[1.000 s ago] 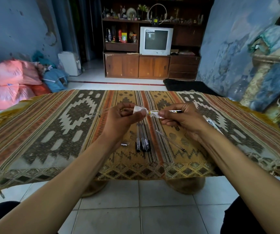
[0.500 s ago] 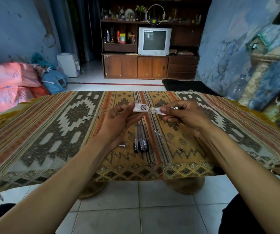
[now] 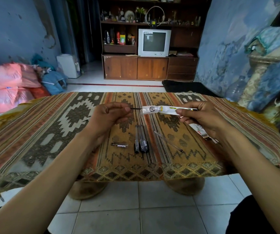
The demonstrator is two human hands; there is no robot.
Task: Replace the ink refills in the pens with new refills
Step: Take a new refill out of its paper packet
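White plastic refill sleeve [image 3: 159,110] is gripped by right hand [image 3: 201,118]; left hand [image 3: 109,116], at 9 o'clock, pinches thin dark refill [image 3: 136,108]. Step: extraction. Next: withdraw fully.

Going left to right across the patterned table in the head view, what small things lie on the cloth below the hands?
Pen cap → capped pens → clear refill → torn wrapper.

Refill [image 3: 136,108] between left hand [image 3: 109,118] and packet [image 3: 163,109] in right hand [image 3: 201,118].
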